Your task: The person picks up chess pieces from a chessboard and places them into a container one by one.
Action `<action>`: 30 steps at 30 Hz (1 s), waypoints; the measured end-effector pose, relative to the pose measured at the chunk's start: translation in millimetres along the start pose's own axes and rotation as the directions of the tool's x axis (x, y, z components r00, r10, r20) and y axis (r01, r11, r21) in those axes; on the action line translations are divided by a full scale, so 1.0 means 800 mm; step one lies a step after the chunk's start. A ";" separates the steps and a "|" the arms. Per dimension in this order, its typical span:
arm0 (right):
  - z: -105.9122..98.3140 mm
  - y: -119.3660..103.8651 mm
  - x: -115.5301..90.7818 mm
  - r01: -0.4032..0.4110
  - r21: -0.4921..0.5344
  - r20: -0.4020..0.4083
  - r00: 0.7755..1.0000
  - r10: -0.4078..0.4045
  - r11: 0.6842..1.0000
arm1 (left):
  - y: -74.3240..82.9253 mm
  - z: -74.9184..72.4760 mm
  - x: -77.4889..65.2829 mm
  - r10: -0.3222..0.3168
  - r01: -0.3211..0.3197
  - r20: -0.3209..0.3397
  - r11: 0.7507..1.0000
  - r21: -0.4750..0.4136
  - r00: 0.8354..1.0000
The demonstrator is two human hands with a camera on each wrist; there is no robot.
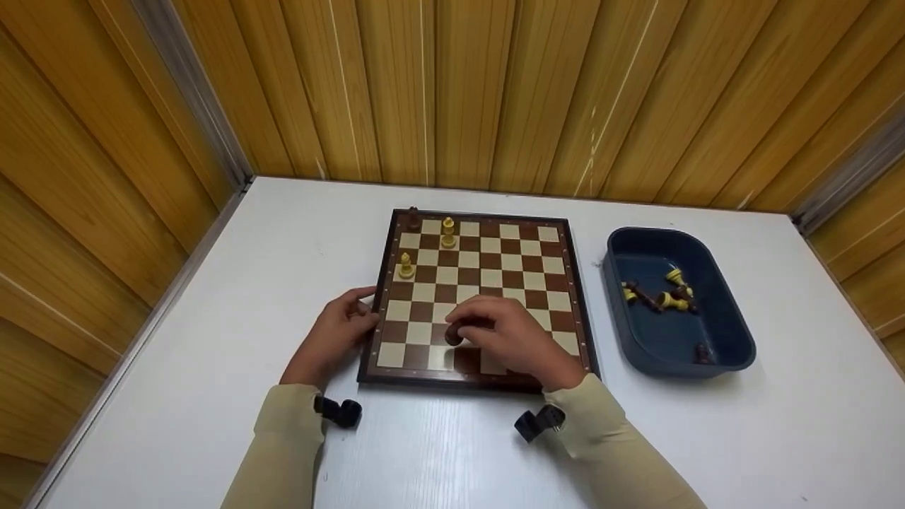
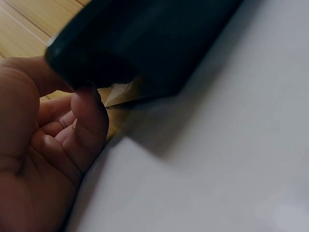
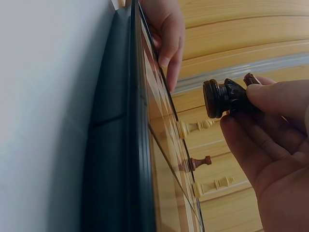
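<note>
"Where's that dark chess piece [image 3: 219, 99] from here?"

"In the right hand [image 1: 510, 339], pinched between thumb and fingers by its upper part. The base pokes out past the fingertips, facing the chessboard [image 1: 512, 281], with a gap below."

"And the left hand [image 1: 339, 326]?"

"Thumb and forefinger touch the board's left edge, their tips apart."

"Any others standing?"

"3, near the far left corner: 1 dark piece [image 1: 413, 220] and 2 yellow pieces [image 1: 448, 235]. More lie in the blue tub [image 1: 668, 338], to the right."
</note>
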State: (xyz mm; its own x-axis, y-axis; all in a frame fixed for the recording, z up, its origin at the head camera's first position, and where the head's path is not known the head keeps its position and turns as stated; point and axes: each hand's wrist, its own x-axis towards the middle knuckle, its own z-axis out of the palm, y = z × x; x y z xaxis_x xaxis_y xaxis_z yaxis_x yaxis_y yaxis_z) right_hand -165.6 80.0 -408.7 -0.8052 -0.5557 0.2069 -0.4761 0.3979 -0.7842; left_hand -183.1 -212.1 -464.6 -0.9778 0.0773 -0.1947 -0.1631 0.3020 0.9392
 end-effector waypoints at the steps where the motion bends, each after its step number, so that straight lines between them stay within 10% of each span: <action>1: -0.002 0.001 -0.001 -0.010 0.004 -0.001 1.000 0.010 1.000 | 0.000 0.000 0.000 0.001 -0.001 0.000 1.000 0.001 1.000; 30: -0.045 0.026 -0.026 -0.031 0.005 -0.101 0.994 0.031 1.000 | -0.001 0.002 -0.001 -0.002 0.002 -0.016 1.000 -0.010 1.000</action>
State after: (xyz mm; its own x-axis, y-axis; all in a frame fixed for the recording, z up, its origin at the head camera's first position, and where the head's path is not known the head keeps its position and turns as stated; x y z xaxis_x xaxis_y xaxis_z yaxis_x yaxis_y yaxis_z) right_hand -171.3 126.0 -408.1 -0.8514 -0.4662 0.2403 -0.4490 0.4110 -0.7934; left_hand -182.2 -211.0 -465.5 -0.9794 0.0614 -0.1924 -0.1667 0.2924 0.9417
